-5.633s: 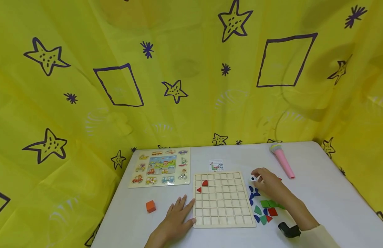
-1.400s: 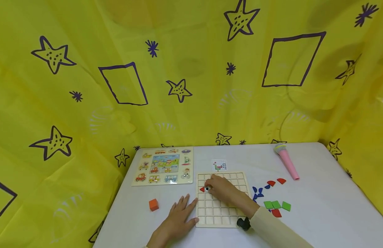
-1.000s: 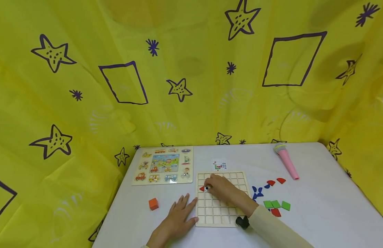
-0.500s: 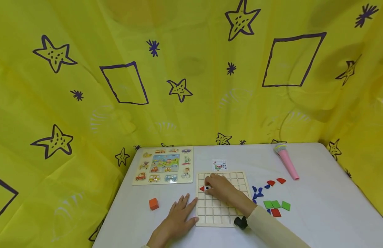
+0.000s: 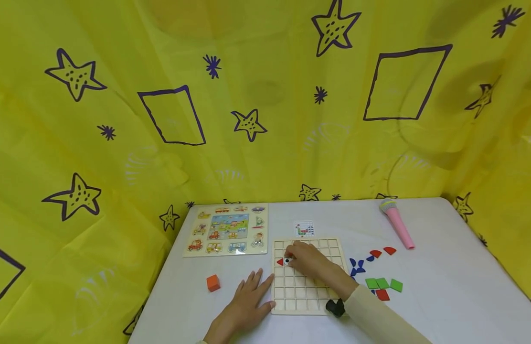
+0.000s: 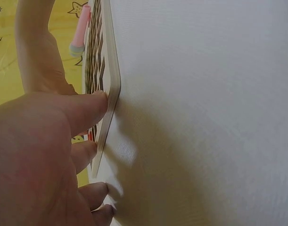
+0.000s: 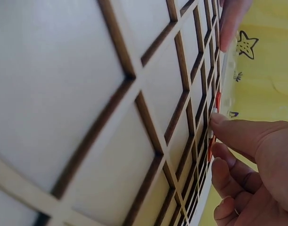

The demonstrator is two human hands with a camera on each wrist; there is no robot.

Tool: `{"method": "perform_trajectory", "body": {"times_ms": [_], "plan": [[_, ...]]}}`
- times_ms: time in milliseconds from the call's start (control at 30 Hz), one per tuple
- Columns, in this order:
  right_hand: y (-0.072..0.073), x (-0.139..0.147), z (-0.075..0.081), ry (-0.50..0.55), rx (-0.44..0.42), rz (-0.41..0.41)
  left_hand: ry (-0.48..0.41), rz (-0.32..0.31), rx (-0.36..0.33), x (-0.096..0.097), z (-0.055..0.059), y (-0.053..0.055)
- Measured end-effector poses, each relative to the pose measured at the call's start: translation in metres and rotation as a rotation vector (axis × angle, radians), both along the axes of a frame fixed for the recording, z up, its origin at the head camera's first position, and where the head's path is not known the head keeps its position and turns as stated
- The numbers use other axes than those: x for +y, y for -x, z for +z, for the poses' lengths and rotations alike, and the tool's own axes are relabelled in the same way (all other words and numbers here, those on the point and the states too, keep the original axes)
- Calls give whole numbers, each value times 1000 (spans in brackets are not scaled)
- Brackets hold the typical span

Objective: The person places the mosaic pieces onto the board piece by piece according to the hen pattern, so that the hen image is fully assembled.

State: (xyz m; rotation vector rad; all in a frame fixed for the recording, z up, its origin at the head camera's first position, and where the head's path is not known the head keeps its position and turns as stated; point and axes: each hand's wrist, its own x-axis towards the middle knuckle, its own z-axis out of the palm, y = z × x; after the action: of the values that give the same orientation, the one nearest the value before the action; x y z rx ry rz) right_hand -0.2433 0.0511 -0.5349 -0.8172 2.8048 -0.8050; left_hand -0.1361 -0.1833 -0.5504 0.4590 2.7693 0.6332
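Note:
My right hand [image 5: 308,260] reaches over the wooden grid board [image 5: 290,292] and pinches a white square tile with a black dot [image 5: 287,261] at a cell in the upper left. A red triangle [image 5: 280,262] lies in the cell just left of it. In the right wrist view, the thumb [image 7: 219,118] is against the white tile, and a red piece [image 7: 210,149] shows by the fingertips. My left hand [image 5: 247,301] lies with fingers spread at the board's left edge; in the left wrist view its thumb [image 6: 94,106] touches the rim.
Right of the board lie blue pieces [image 5: 360,266], green squares [image 5: 381,283], a red square [image 5: 382,295] and red quarter circles [image 5: 389,250]. A pattern card [image 5: 303,228], a pink microphone [image 5: 398,224], a picture puzzle [image 5: 201,251] and an orange cube [image 5: 212,283] surround it.
Since the oldest frame my right hand has carried the white tile from the loose pieces leftward onto the board. Over the last second it stays almost in place. The left hand keeps its spot.

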Motion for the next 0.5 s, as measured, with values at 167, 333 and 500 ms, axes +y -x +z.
{"method": "perform_trajectory", "body": {"times_ms": [167,333,500], "plan": [[1,-1,0,4,-2,-1,-3,-3,8,0,2,0],[1,-2,0,10,-2,-2,-4,-5,17,1,1,0],[2,-1,-1,1,10,-1,1,3,12,0,-2,1]]}}
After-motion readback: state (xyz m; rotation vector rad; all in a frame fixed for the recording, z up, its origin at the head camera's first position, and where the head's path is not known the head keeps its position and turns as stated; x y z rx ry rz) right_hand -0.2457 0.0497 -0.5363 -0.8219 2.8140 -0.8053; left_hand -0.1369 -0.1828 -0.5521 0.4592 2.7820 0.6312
